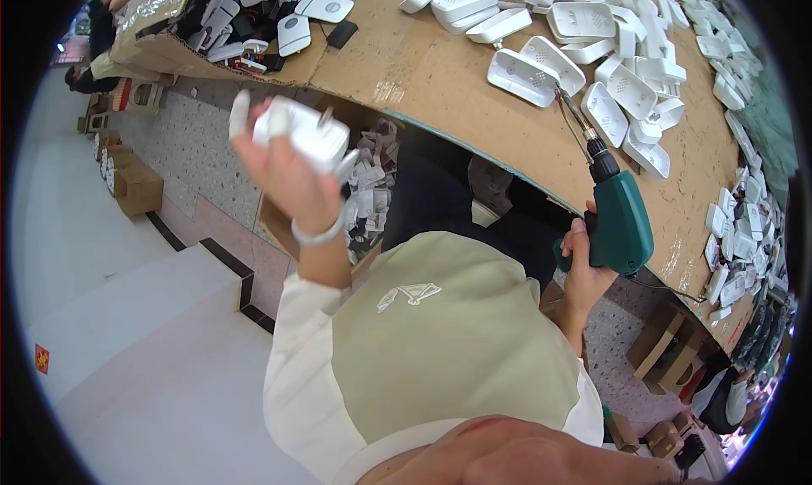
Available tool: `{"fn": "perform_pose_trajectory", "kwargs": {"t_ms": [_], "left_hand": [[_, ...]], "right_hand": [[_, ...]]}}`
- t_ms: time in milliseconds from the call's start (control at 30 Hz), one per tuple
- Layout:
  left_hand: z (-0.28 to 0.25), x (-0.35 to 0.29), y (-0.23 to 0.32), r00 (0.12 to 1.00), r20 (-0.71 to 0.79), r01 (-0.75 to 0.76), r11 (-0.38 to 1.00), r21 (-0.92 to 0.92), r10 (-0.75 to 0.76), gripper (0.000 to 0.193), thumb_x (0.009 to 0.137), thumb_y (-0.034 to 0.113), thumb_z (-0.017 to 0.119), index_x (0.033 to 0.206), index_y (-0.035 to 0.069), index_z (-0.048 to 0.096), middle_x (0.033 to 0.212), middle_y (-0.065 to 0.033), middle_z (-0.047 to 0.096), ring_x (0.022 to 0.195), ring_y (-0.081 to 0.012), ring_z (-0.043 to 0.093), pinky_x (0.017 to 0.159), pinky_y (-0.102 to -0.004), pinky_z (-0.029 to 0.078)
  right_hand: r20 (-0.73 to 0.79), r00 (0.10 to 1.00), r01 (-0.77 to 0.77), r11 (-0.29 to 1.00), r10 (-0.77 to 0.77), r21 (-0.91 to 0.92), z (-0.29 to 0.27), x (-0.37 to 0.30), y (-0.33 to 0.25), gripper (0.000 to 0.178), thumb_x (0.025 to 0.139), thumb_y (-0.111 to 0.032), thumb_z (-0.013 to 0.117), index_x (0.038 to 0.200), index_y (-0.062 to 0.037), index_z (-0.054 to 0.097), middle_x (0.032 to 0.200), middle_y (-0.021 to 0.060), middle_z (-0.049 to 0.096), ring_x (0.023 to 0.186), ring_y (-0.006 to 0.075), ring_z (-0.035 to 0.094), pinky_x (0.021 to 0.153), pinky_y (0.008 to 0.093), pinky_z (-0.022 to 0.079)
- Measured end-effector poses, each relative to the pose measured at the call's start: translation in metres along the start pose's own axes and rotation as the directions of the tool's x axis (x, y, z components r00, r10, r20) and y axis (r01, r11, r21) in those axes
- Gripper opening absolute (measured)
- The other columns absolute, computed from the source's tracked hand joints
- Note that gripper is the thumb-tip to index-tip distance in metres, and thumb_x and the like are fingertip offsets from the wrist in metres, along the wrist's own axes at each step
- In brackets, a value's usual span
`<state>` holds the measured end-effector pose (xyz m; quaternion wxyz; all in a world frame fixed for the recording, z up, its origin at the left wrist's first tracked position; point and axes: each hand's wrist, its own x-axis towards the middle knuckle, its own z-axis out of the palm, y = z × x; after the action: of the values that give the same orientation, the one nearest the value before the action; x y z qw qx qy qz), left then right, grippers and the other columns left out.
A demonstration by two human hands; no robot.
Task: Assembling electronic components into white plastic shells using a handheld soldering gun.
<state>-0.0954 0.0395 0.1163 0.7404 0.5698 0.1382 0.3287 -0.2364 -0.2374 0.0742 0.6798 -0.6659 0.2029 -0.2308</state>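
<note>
- I see the white case (pixel 296 137) up by the left hand (pixel 293 179), over the floor, just off the near edge of the table (pixel 372 71).
- The left hand is bent around that case and holds it. It is blurry, so I can't tell just where each finger presses.
- I see the long way of the case slant from upper left to lower right, with a metal pin (pixel 327 116) poking up on its far side.
- The right hand (pixel 584 269) is wrapped around the handle of a green tool (pixel 624 224), well apart from the left. So the case lies left of the tool, while the tool's nose points up and a bit left, away from the body.
- I see the nose end right by a white tray (pixel 513 75); I can't tell if they touch.
- More white shells (pixel 584 21) lie heaped past it.
- Under the table edge I see a carton (pixel 279 225) with pale bits in it.
- A pale badge (pixel 414 295) is on the shirt (pixel 448 350), and a red square (pixel 41 359) is on the wall (pixel 110 350). I can't read any words on them.
</note>
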Motion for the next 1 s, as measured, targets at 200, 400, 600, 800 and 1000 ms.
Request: {"fn": "perform_pose_trajectory", "kwargs": {"t_ms": [200,400,600,800,1000], "left_hand": [[0.134,-0.026,-0.072,0.985,0.149,-0.068,0.99,-0.12,0.085,0.036,0.096,0.006,0.053,0.127,0.001,0.036,0.115,-0.0105,0.04,0.094,-0.0164,0.049,0.083,-0.0292,0.046],[0.177,-0.108,-0.137,0.929,0.362,-0.209,0.92,0.332,0.081,0.038,0.09,0.006,0.051,0.114,-0.01,0.027,0.122,-0.028,0.029,0.115,-0.0399,0.03,0.106,-0.0533,0.016],[0.148,-0.097,-0.116,0.657,0.706,-0.537,0.822,0.191,0.266,0.054,0.093,0.023,0.062,0.12,-0.012,0.031,0.121,-0.027,0.035,0.119,-0.0398,0.03,0.107,-0.0531,0.018],[0.087,-0.059,-0.097,0.804,0.583,-0.161,0.902,0.401,-0.116,0.067,0.092,0.025,0.067,0.134,-0.011,0.028,0.112,-0.0222,0.05,0.102,-0.0286,0.054,0.089,-0.0416,0.045],[0.101,-0.048,-0.116,0.689,0.703,-0.287,0.823,0.49,-0.178,0.051,0.088,0.012,0.073,0.125,-0.008,0.042,0.098,-0.0134,0.067,0.08,-0.0153,0.064,0.07,-0.026,0.053]], "right_hand": [[-0.115,0.992,0.062,0.997,-0.055,0.054,-0.019,-0.013,-0.004,0.038,0.087,0.009,0.062,0.124,0.0026,0.055,0.113,0.0124,0.065,0.057,0.007,0.051,0.048,0.0212,0.042],[-0.235,0.971,0.052,0.997,-0.039,0.053,-0.034,-0.023,-0.003,0.037,0.088,0.01,0.061,0.123,0.003,0.054,0.114,0.0132,0.064,0.055,0.0073,0.051,0.048,0.0222,0.043],[-0.238,0.971,0.046,0.998,-0.035,0.042,-0.031,-0.019,-0.001,0.039,0.088,0.01,0.06,0.125,0.0027,0.053,0.116,0.014,0.063,0.056,0.0075,0.05,0.048,0.0221,0.043],[-0.223,0.975,0.004,0.999,0.006,0.047,-0.022,-0.014,-0.007,0.034,0.088,0.01,0.058,0.122,0.0039,0.055,0.112,0.0123,0.063,0.056,0.0081,0.049,0.05,0.0239,0.043],[-0.142,0.99,-0.021,1.0,0.023,0.016,-0.02,-0.014,-0.006,0.038,0.088,0.012,0.058,0.124,0.0028,0.053,0.115,0.0135,0.063,0.058,0.0078,0.05,0.05,0.0227,0.042]]}}
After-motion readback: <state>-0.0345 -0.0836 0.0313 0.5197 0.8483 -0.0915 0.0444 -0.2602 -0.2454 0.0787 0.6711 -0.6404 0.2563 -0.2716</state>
